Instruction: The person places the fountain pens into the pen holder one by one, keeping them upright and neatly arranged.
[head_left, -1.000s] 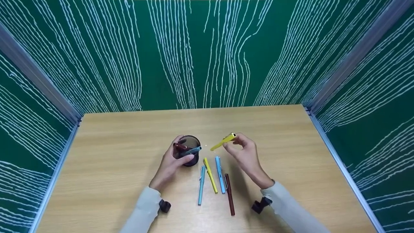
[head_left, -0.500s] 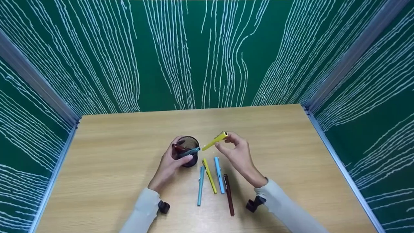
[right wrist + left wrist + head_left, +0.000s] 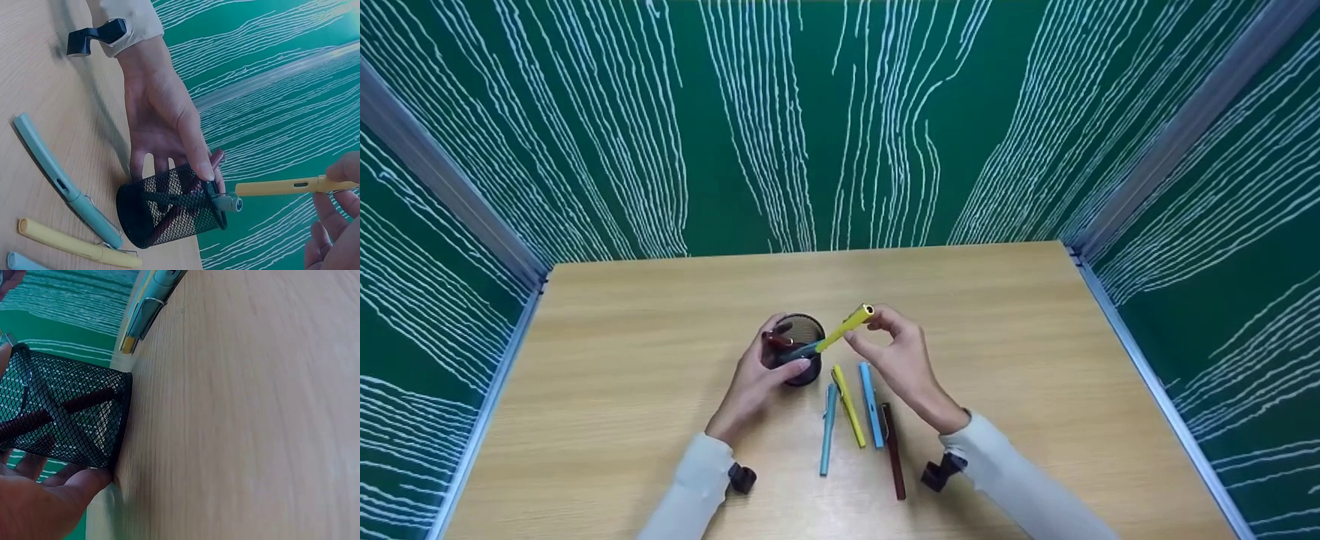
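My left hand (image 3: 754, 382) grips a black mesh pen holder (image 3: 174, 209) standing on the table, thumb on the near side. Inside the holder lean a dark red pen (image 3: 777, 340) and a teal pen (image 3: 229, 203). My right hand (image 3: 906, 364) pinches a yellow pen (image 3: 846, 328) near its upper end. That pen slants down to the left, its lower end close to the holder's mouth. In the right wrist view a small gap shows between this end and the rim. Left wrist view: the dark red pen (image 3: 84, 400) shows through the mesh.
Nearer the person lie a teal pen (image 3: 827, 431), a second yellow pen (image 3: 849, 409), a light blue pen (image 3: 871, 405) and a dark red pen (image 3: 894, 454) on the wooden table (image 3: 645, 337). Green walls (image 3: 840, 150) with white lines stand behind and at both sides.
My right hand has moved left with the yellow pen, bringing its lower end to the pen holder's mouth. My left hand keeps its hold on the holder in the same place.
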The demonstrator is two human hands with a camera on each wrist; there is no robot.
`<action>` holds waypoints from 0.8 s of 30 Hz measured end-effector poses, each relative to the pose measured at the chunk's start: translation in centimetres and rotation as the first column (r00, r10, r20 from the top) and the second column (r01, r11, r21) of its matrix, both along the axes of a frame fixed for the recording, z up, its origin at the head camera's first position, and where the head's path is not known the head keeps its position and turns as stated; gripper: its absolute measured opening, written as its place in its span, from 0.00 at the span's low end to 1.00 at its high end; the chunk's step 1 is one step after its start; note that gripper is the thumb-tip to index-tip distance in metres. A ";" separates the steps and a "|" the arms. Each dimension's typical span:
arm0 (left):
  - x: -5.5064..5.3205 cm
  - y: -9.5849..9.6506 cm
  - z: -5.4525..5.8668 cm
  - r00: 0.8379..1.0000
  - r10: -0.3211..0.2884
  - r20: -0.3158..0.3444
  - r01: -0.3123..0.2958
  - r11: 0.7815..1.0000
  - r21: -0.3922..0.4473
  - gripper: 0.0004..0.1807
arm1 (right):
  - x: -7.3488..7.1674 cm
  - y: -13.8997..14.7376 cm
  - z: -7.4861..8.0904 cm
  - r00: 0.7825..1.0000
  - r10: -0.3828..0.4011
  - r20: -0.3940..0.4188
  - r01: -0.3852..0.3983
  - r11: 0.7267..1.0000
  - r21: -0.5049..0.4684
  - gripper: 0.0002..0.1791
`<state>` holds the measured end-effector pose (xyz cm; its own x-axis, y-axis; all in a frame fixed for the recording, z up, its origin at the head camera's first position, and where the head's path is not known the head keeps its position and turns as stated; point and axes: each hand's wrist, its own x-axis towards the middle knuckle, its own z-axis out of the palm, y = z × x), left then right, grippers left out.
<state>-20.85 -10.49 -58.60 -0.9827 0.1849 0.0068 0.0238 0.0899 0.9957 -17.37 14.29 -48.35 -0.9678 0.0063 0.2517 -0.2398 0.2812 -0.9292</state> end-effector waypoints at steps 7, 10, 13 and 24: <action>0.1 0.0 0.0 1.000 0.003 -0.004 -0.003 1.000 -0.013 0.51 | -0.2 -1.1 -0.4 0.998 0.052 -0.023 -0.052 0.999 0.012 0.08; 0.0 0.1 0.1 1.000 -0.010 -0.010 0.010 1.000 0.015 0.51 | -0.5 -1.5 -0.8 0.996 0.079 -0.042 -0.078 0.997 0.021 0.07; -0.1 0.1 0.1 1.000 -0.025 -0.019 0.026 0.999 0.032 0.51 | -0.7 -2.0 -1.2 0.994 0.097 -0.056 -0.095 0.995 0.035 0.07; 0.0 0.1 -0.1 0.999 -0.034 -0.027 0.036 0.998 0.044 0.50 | -1.1 -3.5 -2.8 0.983 0.131 -0.130 -0.106 0.977 0.184 0.10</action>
<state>-20.86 -10.40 -58.69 -0.9751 0.2180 0.0414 0.0522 0.0437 0.9977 -18.44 10.76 -51.19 -0.9136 -0.1627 0.3727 -0.4063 0.3986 -0.8222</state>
